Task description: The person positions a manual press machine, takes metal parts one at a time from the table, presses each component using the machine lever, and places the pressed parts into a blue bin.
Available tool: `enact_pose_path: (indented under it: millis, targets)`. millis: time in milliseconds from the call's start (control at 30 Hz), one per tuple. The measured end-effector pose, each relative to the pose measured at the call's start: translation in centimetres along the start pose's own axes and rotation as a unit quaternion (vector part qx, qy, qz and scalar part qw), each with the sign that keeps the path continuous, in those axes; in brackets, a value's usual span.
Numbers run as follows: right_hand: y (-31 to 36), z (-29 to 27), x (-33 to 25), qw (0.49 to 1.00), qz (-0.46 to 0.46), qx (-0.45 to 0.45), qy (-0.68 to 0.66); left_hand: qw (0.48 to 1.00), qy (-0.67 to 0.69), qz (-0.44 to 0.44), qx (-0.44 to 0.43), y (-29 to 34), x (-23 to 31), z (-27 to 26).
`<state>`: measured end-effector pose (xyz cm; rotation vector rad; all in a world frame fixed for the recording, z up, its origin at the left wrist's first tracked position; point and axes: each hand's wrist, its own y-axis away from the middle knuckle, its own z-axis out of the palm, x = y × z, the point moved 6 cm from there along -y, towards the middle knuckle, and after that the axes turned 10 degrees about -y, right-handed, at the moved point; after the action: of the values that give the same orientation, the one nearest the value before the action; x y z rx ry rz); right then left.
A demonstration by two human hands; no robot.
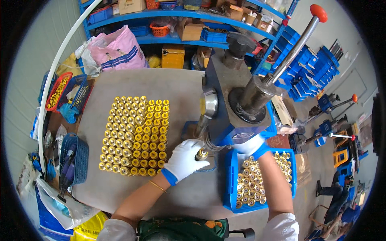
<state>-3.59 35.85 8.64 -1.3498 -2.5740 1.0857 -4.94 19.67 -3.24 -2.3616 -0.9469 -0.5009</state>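
Bench stn, operator in white gloves w/ blue cuffs; lever press (219, 80) is the landmark, everything set round it on or by grey worktable (177, 86)

L hand (181, 161): just L of press's lower end, thumb + fingers closed on a brass fitting (202, 154), end face up; gripped by its sides, prob so the top stays clear. Can't tell if fitting touches press base

R hand (251, 145): close in at press's near R side, fingers partly hidden by press body; can't tell if gripping or empty

Lever (295, 44) w/ red knob (318, 13) slants up & R off press, no hand on it; long bar prob for leverage

L of press: big block of brass fittings (128, 138), upright, tight rows. L columns show silvery centres, R columns plain yellow tops; sorted, I'd guess, so the 2 looks don't mix, near edge handy for L arm

Near R of press: blue crate (230, 186), more fittings (251, 186) stood ends up inside, R forearm passing over; spot prob picked for short reach

Far L of press: blue mesh basket (83, 160), & beyond it red basket (52, 107) of small yellow pcs, prob parked out of the way

Behind press: blue shelving (161, 15) w/ cartons, bins
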Motion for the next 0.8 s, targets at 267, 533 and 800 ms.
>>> enact_pose_path:
  millis: [267,533,800]
  targets:
    - [1.0,-18.3,-7.2,0.727,0.048,0.195,-0.656,0.999,-0.003,-0.028,0.04,-0.5,-0.2,0.4]
    - [12.1,-7.4,-8.3,0.891,0.443,-0.015,-0.097,0.995,0.088,-0.034,0.038,0.0,-1.6,2.1]
    - [11.6,-5.1,-7.2,0.857,0.454,-0.02,-0.244,0.999,0.007,-0.038,0.011,0.0,-0.7,0.7]
